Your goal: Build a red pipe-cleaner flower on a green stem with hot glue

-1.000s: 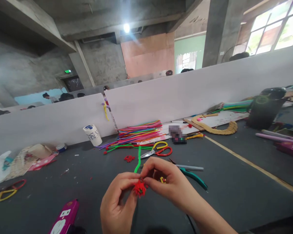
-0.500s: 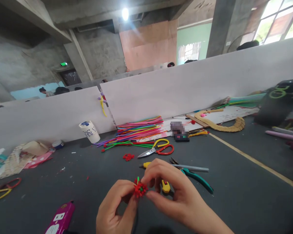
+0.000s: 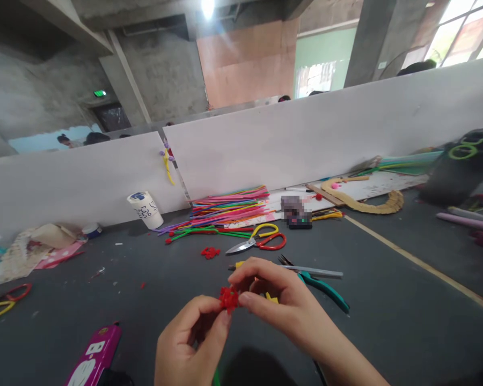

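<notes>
From here I can't make out what's inside the white cylindrical cup with dark lettering [image 3: 145, 210]. Above the dark grey surface [image 3: 153, 292], the left hand [image 3: 190, 338] pinches a fuzzy red flower-like piece [image 3: 228, 299]; the right hand [image 3: 286, 299] curls narrowly against it, its grip unclear.

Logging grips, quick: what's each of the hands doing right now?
Left hand: closed, holding the red piece.
Right hand: at the red piece; whether it grips cannot be told.

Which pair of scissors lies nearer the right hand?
The middle pair of scissors, just beyond the right hand, its tips pointing left toward the loose red piece. The other pair lies at the picture's left edge.
</notes>
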`<state>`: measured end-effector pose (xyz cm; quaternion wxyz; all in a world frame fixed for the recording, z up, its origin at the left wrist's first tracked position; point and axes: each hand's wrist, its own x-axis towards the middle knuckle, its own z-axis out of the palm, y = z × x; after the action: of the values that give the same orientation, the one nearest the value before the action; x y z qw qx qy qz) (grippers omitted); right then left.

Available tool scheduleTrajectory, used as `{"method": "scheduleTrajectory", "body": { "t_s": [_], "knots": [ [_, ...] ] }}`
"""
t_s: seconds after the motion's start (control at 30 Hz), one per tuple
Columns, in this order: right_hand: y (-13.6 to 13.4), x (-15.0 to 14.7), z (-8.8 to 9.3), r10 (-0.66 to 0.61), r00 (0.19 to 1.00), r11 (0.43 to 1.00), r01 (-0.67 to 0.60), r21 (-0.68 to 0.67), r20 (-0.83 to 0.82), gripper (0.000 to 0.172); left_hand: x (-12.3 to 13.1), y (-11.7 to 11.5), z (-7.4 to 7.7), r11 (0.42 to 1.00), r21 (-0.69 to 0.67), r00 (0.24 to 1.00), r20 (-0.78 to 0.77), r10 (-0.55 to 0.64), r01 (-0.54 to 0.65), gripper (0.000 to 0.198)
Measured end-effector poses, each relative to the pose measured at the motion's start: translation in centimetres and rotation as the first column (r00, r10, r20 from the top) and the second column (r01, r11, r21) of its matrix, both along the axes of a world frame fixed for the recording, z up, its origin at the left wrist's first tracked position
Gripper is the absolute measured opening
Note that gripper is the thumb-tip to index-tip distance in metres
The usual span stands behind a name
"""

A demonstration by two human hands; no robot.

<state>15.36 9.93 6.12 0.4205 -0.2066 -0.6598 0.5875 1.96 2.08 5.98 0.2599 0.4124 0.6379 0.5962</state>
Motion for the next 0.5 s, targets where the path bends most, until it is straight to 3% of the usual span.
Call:
{"method": "scheduleTrajectory", "body": {
  "t_s": [0.13,0.23,0.37,0.5],
  "knots": [
    [0.1,-0.5,-0.2,-0.014,1.0,0.995,0.013,-0.094,-0.005,0.009,-0.1,0.1,0.4,0.999,-0.019,0.998,0.054,-0.026,0.027,0.018],
    [0.2,-1.0,-0.3,-0.015,1.0,0.977,0.014,-0.212,-0.003,0.011,-0.4,0.3,0.3,0.993,-0.068,0.974,0.212,-0.082,0.099,0.022],
    [0.8,-1.4,-0.8,-0.033,0.999,0.964,0.035,-0.262,0.012,0.019,-1.2,0.9,-0.5,0.961,-0.124,0.859,0.486,-0.16,0.249,0.02],
    [1.9,-1.8,-1.9,-0.106,0.993,0.957,0.118,-0.266,0.06,0.021,-2.1,2.5,-1.7,0.964,-0.07,0.79,0.591,-0.166,0.255,0.018]
  ]
}}
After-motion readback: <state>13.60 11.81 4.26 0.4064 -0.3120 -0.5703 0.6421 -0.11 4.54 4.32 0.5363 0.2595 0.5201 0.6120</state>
